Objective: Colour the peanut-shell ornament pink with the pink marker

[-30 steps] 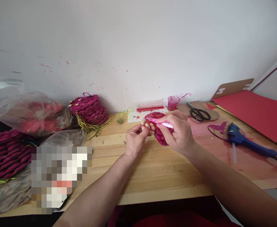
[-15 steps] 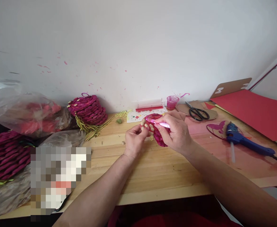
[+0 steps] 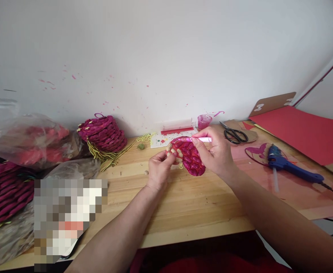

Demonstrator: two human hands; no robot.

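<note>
My left hand (image 3: pixel 160 167) pinches the lower left edge of a red board covered in bumpy, shell-like pieces (image 3: pixel 193 159). Most of these pieces are glossy magenta; a few near my left fingers are pale tan. In my right hand (image 3: pixel 214 153) is a slim paintbrush (image 3: pixel 205 139) with a white and pink handle. Its tip points left and lies at the top edge of the board, over the bumps. Both hands are above the wooden table (image 3: pixel 183 208). My right fingers hide part of the brush and the board's right side.
At right lie a blue glue gun (image 3: pixel 297 170), black scissors (image 3: pixel 234 135) and red card (image 3: pixel 300 132). A pink-stained cup (image 3: pixel 204 122) and a star-printed sheet (image 3: pixel 156 141) stand behind. Magenta braided bundles (image 3: pixel 105 132) and plastic bags (image 3: pixel 41 132) crowd the left.
My right hand has shifted slightly right and up, and the brush now lies flatter. The board faces the camera more, showing more magenta bumps. The whole view has moved slightly.
</note>
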